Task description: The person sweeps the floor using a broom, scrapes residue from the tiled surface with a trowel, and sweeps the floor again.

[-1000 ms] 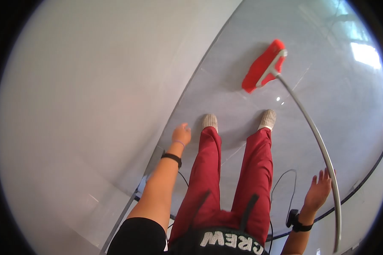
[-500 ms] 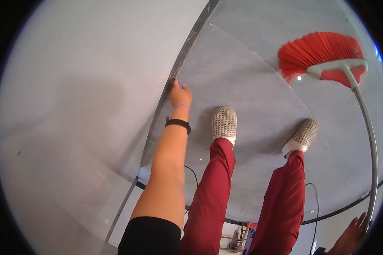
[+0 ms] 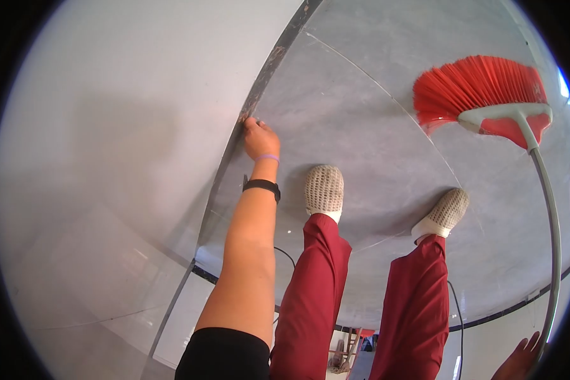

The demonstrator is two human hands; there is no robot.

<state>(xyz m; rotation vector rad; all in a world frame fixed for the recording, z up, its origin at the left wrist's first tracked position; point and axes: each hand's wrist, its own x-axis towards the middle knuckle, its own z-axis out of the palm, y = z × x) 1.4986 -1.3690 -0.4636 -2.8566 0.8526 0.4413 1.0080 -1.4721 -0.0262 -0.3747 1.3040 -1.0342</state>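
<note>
My left hand (image 3: 261,139) reaches down to the dark skirting strip (image 3: 269,73) at the foot of the wall. Its fingers are drawn together against the strip; anything between them is too small to make out. A black band and a thin purple band circle that wrist. At the lower right edge, my right hand (image 3: 518,360), partly cut off, is at the grey handle of a broom (image 3: 549,209), its fingertips against it. The broom's head with red bristles (image 3: 481,85) is at the upper right.
A pale wall (image 3: 95,95) fills the left side. My two feet in woven shoes (image 3: 325,190) stand on the grey floor (image 3: 367,133), which has thin joint lines. A black cable (image 3: 457,310) runs behind my legs, and a ladder-like frame (image 3: 345,354) is in the background.
My left hand has shifted slightly left onto the strip, and its extended finger has curled in with the others. The broom head has dropped a little in view.
</note>
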